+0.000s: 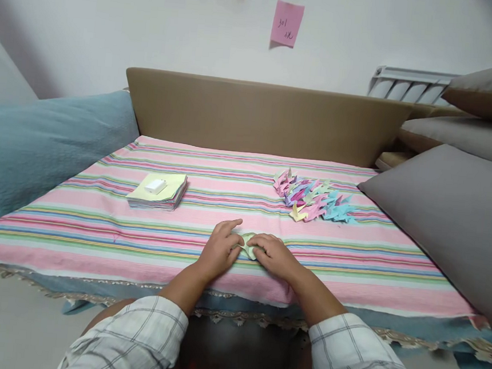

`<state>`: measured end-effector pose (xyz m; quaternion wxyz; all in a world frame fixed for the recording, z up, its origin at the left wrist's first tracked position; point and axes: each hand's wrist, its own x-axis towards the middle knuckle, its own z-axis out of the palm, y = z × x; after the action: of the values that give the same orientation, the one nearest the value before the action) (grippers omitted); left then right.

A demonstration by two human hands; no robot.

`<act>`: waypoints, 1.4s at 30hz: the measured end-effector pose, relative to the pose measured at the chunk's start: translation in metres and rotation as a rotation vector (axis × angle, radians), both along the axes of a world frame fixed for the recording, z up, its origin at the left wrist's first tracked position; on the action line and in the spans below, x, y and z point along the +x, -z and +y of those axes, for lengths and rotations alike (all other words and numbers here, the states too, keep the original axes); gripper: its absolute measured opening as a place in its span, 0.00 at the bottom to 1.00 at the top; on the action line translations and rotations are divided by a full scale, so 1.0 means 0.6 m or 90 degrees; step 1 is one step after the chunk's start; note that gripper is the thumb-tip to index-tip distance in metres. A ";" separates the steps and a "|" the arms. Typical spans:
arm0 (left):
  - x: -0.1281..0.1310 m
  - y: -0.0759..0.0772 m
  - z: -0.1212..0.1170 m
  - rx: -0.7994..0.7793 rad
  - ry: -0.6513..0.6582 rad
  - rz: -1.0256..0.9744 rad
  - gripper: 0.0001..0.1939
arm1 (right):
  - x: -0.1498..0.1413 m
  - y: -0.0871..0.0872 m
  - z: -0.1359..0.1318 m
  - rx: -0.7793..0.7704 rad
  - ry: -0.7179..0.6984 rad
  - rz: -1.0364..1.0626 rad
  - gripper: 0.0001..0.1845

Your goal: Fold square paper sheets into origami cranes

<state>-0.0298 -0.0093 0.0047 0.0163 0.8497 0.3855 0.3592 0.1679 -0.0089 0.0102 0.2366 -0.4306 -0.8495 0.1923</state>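
Head view: green paper (249,248) sits between both hands, low over the striped cloth (213,167), near its front edge. Left hand (218,248): thumb and bent fingers pinch the paper's left side, index raised clear. Right hand (276,256): fingers curled, pinching the right side. The two-sided grip probably steadies the sheet. Paper stack (156,204), far left, bears a small white block (155,186), presumably a weight. Folded paper birds (313,205) cluster on the right, apparently kept clear of the hands. Surface: sofa-like seat, brown backrest (256,116), grey cushion (437,207) right; pink note (286,24) on white wall.
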 end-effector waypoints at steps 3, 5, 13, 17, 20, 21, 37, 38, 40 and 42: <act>0.002 -0.010 -0.001 0.038 0.011 0.044 0.10 | -0.003 -0.004 -0.001 0.011 -0.007 -0.050 0.17; 0.003 -0.016 -0.004 0.043 0.011 0.071 0.10 | -0.002 -0.009 -0.001 0.010 -0.012 -0.053 0.16; -0.002 -0.030 -0.008 -0.056 0.019 0.115 0.08 | 0.021 -0.008 0.002 0.011 -0.069 0.032 0.09; -0.004 -0.030 -0.004 -0.080 0.025 0.110 0.05 | 0.017 -0.001 0.003 0.025 -0.056 0.017 0.08; -0.003 -0.028 -0.001 -0.094 0.026 0.101 0.06 | 0.010 0.001 0.005 0.035 -0.040 0.005 0.08; -0.002 -0.027 -0.001 -0.103 0.023 0.097 0.06 | 0.009 0.001 0.005 0.037 -0.033 0.005 0.08; 0.000 -0.029 -0.001 -0.223 0.037 0.076 0.05 | 0.002 0.021 0.004 0.002 0.017 0.035 0.08; -0.001 -0.028 -0.001 -0.223 0.037 0.074 0.05 | 0.001 0.022 0.004 0.003 0.025 0.028 0.08; -0.001 -0.028 -0.001 -0.222 0.035 0.075 0.04 | -0.002 0.024 0.003 0.010 0.042 0.013 0.07; -0.001 -0.029 -0.002 -0.222 0.032 0.081 0.04 | -0.004 0.025 0.002 0.017 0.050 0.006 0.06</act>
<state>-0.0306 -0.0103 0.0224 0.1479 0.8643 0.4210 0.2321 0.1656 -0.0077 -0.0047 0.2537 -0.4597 -0.8332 0.1733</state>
